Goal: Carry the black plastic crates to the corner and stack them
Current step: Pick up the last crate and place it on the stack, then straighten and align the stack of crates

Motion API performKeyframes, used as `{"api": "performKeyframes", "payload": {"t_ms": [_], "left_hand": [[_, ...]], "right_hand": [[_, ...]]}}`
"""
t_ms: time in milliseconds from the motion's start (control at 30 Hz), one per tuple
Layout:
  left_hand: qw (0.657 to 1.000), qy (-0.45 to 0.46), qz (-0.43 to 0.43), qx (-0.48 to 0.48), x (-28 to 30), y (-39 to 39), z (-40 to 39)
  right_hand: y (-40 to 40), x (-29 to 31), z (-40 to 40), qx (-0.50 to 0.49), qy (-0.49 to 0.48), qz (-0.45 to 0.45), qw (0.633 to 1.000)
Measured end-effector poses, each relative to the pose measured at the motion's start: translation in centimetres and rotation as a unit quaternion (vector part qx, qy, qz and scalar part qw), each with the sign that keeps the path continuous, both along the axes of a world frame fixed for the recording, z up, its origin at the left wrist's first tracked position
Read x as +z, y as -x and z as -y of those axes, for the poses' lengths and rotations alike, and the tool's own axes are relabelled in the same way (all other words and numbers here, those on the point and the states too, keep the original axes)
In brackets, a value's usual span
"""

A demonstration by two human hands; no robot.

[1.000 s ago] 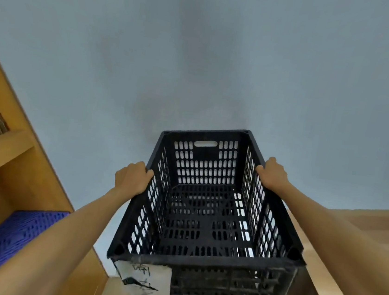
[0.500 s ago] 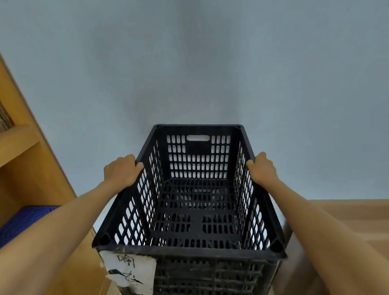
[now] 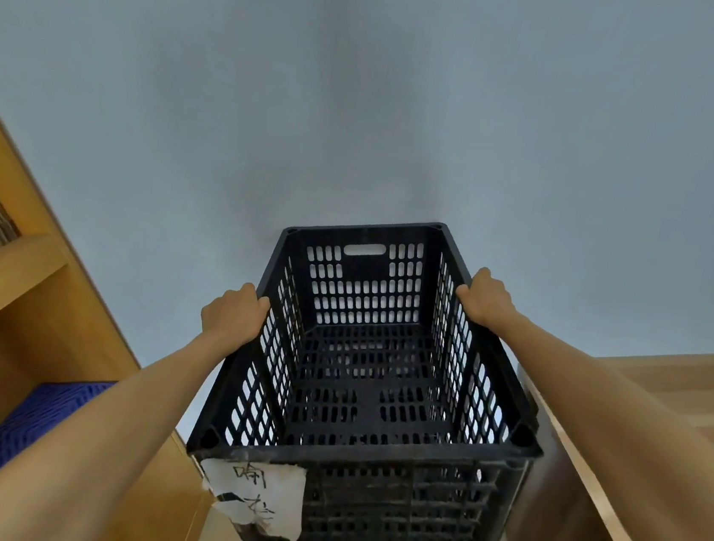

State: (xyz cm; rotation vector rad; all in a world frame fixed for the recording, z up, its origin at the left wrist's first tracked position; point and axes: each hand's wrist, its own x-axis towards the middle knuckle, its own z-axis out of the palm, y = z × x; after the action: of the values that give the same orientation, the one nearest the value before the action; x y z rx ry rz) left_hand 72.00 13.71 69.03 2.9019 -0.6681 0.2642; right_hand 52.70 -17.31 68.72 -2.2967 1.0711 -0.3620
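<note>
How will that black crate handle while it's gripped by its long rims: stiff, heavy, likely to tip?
The black crate is probably stiff: its ribbed, perforated walls show no bowing under the left hand or right hand. It looks light for its size, being empty and mostly holes. Both hands grip towards the far end, so the near end, with its torn paper label, may dip.

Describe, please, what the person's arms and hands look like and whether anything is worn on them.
Both arms are bare along their whole visible length: no sleeves show. The left hand and right hand carry no gloves, and no watch, ring or wristband is visible. No markings show on either arm.
</note>
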Motion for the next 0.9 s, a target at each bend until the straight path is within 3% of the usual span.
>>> {"api": "performKeyframes", "payload": {"t_ms": [300, 500, 600, 700, 900], "left_hand": [[0.999, -0.019, -0.004, 0.036, -0.5, 1.9, 0.8], [0.985, -0.135, 0.008, 0.106, -0.5, 5.0, 2.1], [0.981, -0.125, -0.043, 0.146, -0.4, 7.3, 4.0], [0.979, -0.098, -0.088, 0.157, -0.7, 9.6, 5.9], [0.996, -0.023, -0.038, 0.078, -2.6, 16.2, 9.0]], "right_hand": [[-0.2, -1.0, 1.5, 0.018, -0.004, 0.020, 1.000], [0.5, -1.3, 3.3, 0.106, -0.008, 0.009, 0.994], [1.4, -0.5, 5.4, 0.161, 0.050, -0.019, 0.985], [2.1, 0.0, 7.7, 0.223, 0.108, 0.045, 0.968], [-0.1, 0.0, 8.9, 0.357, 0.250, 0.083, 0.896]]}}
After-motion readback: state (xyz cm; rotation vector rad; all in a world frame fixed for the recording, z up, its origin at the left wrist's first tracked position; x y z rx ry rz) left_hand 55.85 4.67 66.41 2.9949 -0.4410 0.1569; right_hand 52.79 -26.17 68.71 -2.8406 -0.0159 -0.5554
